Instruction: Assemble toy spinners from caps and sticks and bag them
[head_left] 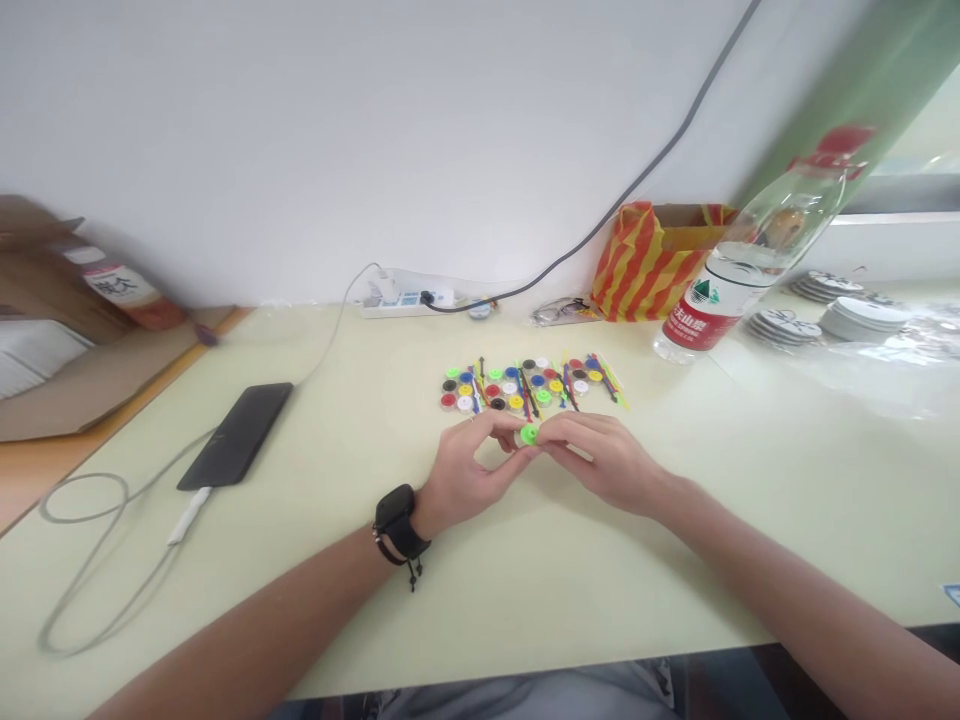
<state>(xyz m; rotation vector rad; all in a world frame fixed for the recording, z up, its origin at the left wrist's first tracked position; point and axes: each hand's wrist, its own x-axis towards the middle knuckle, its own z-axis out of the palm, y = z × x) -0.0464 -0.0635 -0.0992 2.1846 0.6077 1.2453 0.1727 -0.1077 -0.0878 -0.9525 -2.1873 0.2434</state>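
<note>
Between my two hands is a small round green piece [529,434] with a raised knob in its middle and a pale rim. My left hand [476,458] grips it from the left with thumb and fingers. From the right, my right hand [600,458] pinches its other edge. Just beyond my fingertips lie rows of small round pieces [493,391] in black, white, red, blue, yellow and green. Thin coloured arrow-shaped strips [568,385] lie among them.
A black phone [237,436] on a cable lies at left. A power strip [409,300] sits by the wall. A striped bag [637,265], a water bottle [720,285] and stacks of white discs [784,327] stand at right. A cardboard box [67,370] is far left.
</note>
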